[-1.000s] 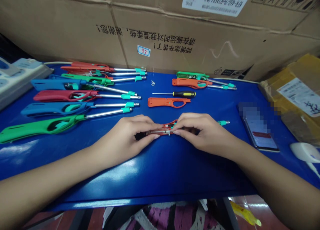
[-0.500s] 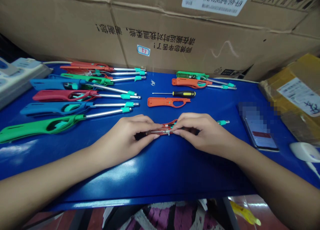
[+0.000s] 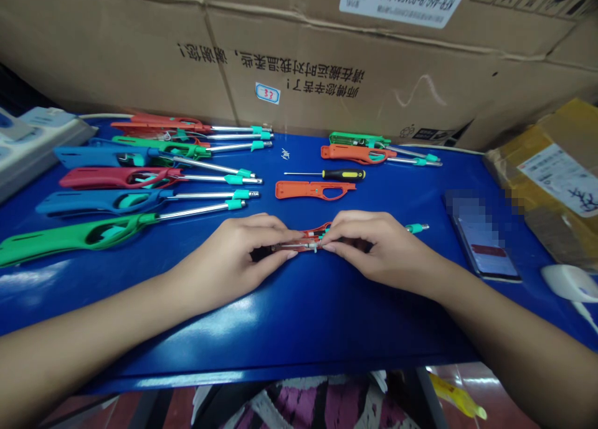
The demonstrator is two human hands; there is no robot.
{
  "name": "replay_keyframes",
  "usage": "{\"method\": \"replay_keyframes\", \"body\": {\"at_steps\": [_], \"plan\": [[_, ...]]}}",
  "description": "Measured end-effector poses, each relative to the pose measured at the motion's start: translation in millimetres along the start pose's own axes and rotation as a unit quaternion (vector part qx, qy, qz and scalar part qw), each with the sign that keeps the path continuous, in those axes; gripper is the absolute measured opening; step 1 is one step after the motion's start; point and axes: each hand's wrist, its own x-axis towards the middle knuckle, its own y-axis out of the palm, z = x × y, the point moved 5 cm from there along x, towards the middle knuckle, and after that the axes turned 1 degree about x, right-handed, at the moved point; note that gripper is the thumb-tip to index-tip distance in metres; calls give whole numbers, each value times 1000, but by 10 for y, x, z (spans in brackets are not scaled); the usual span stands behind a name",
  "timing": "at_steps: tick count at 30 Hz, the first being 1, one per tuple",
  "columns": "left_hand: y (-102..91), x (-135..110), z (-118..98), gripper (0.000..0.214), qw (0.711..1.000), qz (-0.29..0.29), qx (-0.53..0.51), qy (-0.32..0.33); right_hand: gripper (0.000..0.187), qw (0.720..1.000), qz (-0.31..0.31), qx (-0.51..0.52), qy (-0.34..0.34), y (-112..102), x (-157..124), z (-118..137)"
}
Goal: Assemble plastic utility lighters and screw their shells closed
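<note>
Both of my hands rest on the blue table (image 3: 303, 317) and pinch one opened orange long-nosed lighter (image 3: 311, 237) between them. My left hand (image 3: 238, 254) grips its left part with curled fingers. My right hand (image 3: 378, 245) closes over its right part, and the lighter's teal-tipped metal nozzle (image 3: 417, 228) sticks out beyond it. Small inner parts show between my fingertips. A loose orange shell half (image 3: 313, 190) lies just behind my hands, with a black and yellow screwdriver (image 3: 334, 175) behind that.
Several assembled lighters (image 3: 135, 180) in green, blue and red lie in rows at the left, two more (image 3: 374, 150) at the back right. Cardboard boxes (image 3: 303, 49) wall the back. A phone (image 3: 483, 242) and a yellow parcel (image 3: 551, 180) sit at the right, a power strip (image 3: 32, 142) at the far left.
</note>
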Motion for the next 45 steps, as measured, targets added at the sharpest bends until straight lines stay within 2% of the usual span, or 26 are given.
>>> {"method": "replay_keyframes", "body": {"at_steps": [9,14,20,30,45], "plan": [[13,-7,13,31,1000,4,-1,-1,16,1000,1,-2,-2,0,-7,8],[11,-11,6,30,1000,6,2,-4,13,1000,-14,-1,-20,16,-10,-4],[12,-13,-5,32,1000,3,3,6,9,999,-37,-14,-9,8,-16,-22],[-18,-45,-60,32,998,9,45,34,12,995,-40,-48,-75,-5,-43,50],[10,-27,-84,28,996,28,50,65,14,990,-48,-57,-122,17,-64,82]]}}
